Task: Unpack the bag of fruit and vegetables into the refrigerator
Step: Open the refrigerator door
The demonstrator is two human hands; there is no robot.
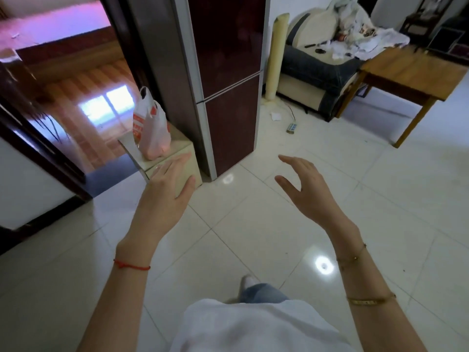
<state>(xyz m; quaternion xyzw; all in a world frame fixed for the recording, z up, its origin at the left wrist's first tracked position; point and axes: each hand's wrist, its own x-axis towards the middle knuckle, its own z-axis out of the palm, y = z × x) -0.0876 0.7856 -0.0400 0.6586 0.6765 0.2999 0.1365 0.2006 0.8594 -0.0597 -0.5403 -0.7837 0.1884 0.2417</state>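
A white and red plastic bag [151, 128] stands upright on a small pale cabinet [182, 151] just left of the tall dark red refrigerator [228, 72], whose doors are closed. What the bag holds is not visible. My left hand [167, 184] is stretched forward with straight fingers, in front of the cabinet and below the bag, holding nothing. My right hand [304, 184] hovers over the floor in front of the refrigerator, fingers loosely spread, empty.
A doorway [76, 97] to a room with a wooden floor opens at the left. A wooden table [406, 72] and a cluttered sofa [324, 62] stand at the right. A rolled mat [275, 57] leans by the refrigerator. A small remote-like object [291, 127] lies on the tile floor.
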